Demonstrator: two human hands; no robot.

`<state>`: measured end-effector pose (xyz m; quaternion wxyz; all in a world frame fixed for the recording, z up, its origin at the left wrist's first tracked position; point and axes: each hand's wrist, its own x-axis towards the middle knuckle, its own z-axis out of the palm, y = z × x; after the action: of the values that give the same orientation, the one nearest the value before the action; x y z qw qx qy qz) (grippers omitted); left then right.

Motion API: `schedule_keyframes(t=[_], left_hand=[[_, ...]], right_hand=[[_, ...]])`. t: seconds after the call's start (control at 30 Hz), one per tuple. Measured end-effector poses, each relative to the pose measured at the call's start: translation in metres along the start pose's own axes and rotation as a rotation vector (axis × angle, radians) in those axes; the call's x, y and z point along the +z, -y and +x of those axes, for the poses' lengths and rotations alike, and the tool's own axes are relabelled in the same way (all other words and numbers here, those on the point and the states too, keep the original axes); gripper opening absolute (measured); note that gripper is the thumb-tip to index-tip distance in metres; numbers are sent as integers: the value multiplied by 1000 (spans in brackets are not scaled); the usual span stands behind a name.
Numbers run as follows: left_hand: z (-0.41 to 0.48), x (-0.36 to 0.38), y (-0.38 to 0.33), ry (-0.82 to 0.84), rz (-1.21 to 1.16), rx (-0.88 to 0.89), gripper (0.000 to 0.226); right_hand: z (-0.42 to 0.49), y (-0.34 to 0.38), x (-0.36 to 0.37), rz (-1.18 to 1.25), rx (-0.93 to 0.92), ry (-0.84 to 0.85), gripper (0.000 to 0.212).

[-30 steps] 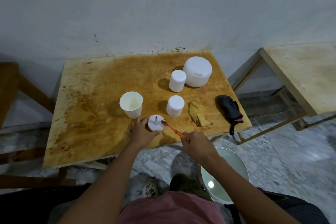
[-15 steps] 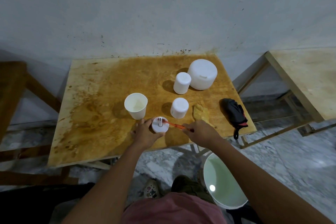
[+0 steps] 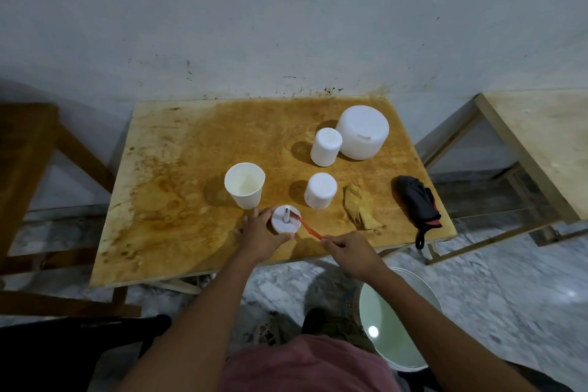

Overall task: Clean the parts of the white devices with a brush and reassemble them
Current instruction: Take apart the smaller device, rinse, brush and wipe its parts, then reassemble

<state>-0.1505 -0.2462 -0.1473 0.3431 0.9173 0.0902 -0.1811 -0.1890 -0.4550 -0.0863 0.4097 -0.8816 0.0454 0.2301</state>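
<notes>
A small white round base with an upright stem [image 3: 285,219] sits near the front edge of the stained wooden table [image 3: 178,188]. My left hand [image 3: 261,234] grips this base from its left and front. An orange brush [image 3: 307,226] is pinched by my right hand [image 3: 350,248]; its head touches the base beside the stem. An open white cup part [image 3: 244,184] stands just behind my left hand. Two white cylinders [image 3: 320,190] [image 3: 325,146] and a large white round body [image 3: 362,131] stand further back on the right.
A crumpled yellow cloth [image 3: 361,207] and a folded black umbrella [image 3: 417,204] lie at the table's right front. A white bucket of water [image 3: 394,325] stands on the marble floor below my right arm. Wooden frames flank the table on both sides.
My right hand moved forward from the table edge, bringing the brush head from beside the base onto it next to the stem. My left hand kept holding the base.
</notes>
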Motion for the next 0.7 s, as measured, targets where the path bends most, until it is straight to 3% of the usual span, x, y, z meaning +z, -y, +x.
schedule_keyframes(t=[0.2,0.4,0.6,0.7], left_hand=[[0,-3,-2,34,43,13,79],[6,-18,-4,170,150,47,84],[7,-24,-8,212,180,61,85],[6,-25,-9,212,198,57,85]], right_hand=[[-13,3,9,275,6,-96,29],[-17,10,-4,293,12,-128,20],[-20,15,-7,284,5,-140,44],[-20,14,-6,310,2,-146,40]])
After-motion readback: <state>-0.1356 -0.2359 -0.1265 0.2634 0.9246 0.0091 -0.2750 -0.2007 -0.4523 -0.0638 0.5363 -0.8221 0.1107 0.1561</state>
